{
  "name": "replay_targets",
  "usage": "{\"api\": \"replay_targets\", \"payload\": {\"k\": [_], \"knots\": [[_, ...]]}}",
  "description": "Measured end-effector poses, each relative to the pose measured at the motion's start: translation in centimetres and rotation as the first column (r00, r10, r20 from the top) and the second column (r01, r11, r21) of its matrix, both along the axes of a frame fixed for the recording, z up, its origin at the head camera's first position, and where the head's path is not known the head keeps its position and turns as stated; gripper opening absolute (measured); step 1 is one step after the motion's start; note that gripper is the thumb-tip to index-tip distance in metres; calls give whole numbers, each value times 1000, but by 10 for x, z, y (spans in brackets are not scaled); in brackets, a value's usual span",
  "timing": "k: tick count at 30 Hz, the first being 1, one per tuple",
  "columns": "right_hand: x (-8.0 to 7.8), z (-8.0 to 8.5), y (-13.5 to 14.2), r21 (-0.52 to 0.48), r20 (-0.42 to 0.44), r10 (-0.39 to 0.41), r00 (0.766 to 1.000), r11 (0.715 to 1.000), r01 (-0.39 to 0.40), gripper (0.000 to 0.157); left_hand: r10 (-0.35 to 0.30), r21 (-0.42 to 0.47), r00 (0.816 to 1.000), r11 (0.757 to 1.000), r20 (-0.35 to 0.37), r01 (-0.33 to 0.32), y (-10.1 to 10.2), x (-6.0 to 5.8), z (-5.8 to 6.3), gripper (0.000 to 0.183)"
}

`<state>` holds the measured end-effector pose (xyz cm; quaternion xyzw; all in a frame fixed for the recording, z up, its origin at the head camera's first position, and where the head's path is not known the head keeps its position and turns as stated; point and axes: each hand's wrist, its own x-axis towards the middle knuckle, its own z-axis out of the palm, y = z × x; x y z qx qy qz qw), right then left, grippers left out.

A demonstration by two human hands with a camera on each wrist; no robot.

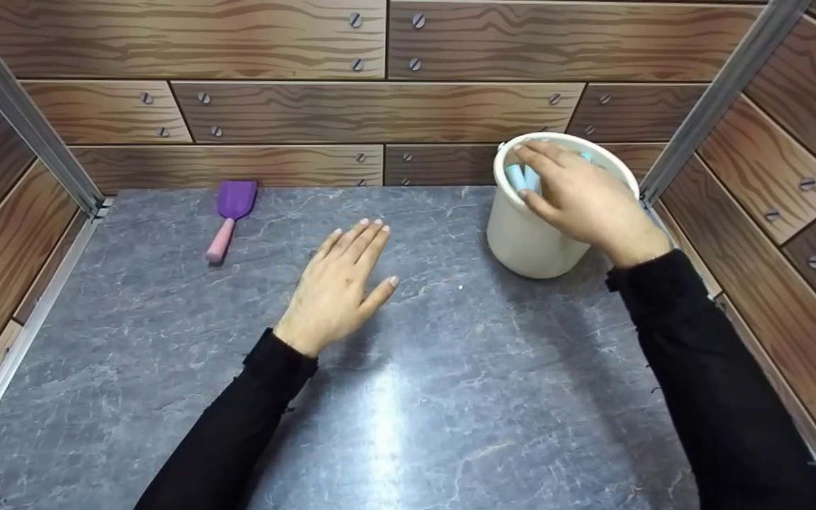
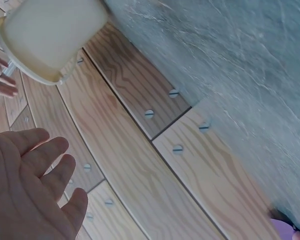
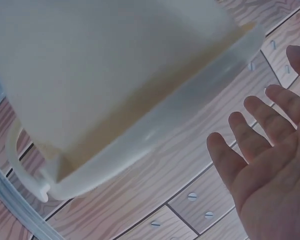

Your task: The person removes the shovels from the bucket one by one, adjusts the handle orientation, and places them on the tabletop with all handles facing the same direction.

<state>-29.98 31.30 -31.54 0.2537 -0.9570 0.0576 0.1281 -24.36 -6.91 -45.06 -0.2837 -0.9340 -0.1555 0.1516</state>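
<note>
A white plastic bucket (image 1: 539, 241) stands at the back right of the grey table, with several light-blue pieces (image 1: 523, 177) inside; what they are cannot be told. Over its mouth is my right hand (image 1: 585, 188), fingers extended and gripping nothing. In the right wrist view that hand (image 3: 275, 145) shows an empty palm beside the bucket's rim (image 3: 160, 150). My left hand (image 1: 341, 287) hovers over the middle of the table, fingers straight, holding nothing. A small scoop or shovel (image 1: 236, 200), with a purple blade and pink handle, lies at the back left.
The grey marbled tabletop (image 1: 132, 397) is bounded by wood-patterned walls (image 1: 280, 113) at the back and both sides. Metal corner posts (image 1: 720, 106) rise at the back corners. The bucket has a white handle (image 3: 20, 160) at its rim.
</note>
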Motion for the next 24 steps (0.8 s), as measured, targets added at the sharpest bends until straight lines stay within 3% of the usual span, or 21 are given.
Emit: {"api": "replay_targets", "payload": {"k": [7, 14, 19, 24], "knots": [[-12, 8, 4, 17, 28, 11, 1000, 1000, -11, 70, -30, -15, 999, 999, -21, 29, 9, 6, 1, 79], [-24, 16, 5, 77, 159, -66, 985, 996, 54, 72, -55, -53, 998, 997, -43, 53, 17, 12, 1, 82], [-34, 16, 6, 132, 193, -71, 979, 990, 46, 66, -71, -79, 996, 995, -59, 66, 22, 16, 0, 82], [-41, 11, 8, 171, 173, -41, 984, 985, 11, 56, -96, -93, 992, 992, -76, 89, 26, 21, -1, 82]]}}
